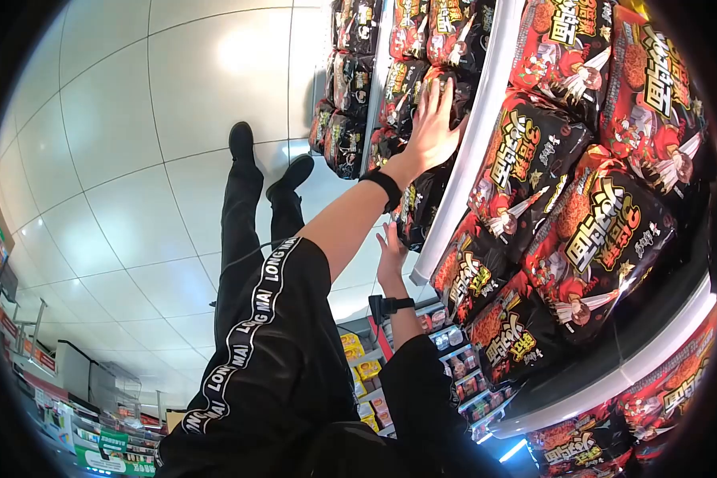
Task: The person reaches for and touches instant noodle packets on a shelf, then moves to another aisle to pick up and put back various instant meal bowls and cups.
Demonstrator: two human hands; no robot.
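My left hand (pixel 434 131) lies over the black and red instant noodle packets on the shelf at upper centre. Its fingers are stretched out across a noodle packet (pixel 442 76), with the thumb toward the pale shelf edge (pixel 478 119). A black band circles that wrist. Lower down, my right hand (pixel 390 253) is raised with its fingers apart, fingertips right at the end of another noodle packet (pixel 419 209). A dark watch-like band sits on the right wrist.
Large noodle packets (pixel 613 227) fill the shelf on the right, with more below its pale rail (pixel 613 382). Goods on racks (pixel 466 370) stand at lower centre. White floor tiles (pixel 111 175) spread leftward past my legs and black shoes (pixel 241 142). Store fixtures (pixel 95 398) line the lower left.
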